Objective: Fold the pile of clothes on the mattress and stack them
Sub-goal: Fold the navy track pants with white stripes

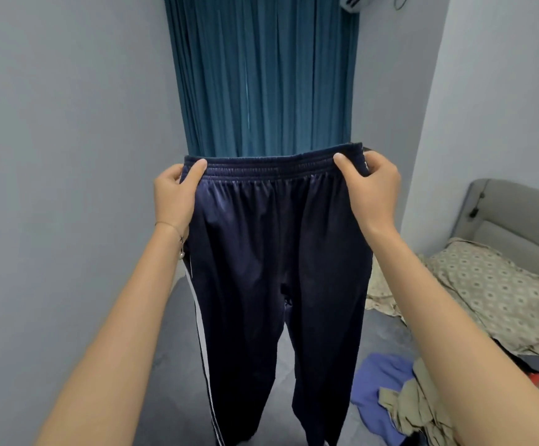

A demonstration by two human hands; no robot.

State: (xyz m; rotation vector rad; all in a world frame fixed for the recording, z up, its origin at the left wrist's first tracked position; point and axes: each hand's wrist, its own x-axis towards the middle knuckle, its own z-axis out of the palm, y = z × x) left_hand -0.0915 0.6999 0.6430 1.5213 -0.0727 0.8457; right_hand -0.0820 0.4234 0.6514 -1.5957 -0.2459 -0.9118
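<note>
The left grip (174, 191) and right grip (369, 185) each pinch the waistband of the navy trousers (274, 252). The 2 legs hang down.

trouser (277, 284) hems cut off below, air conditioner (353, 3) cropped above, clothes pile (400, 400) partly behind right forearm

No legible text anywhere
</note>
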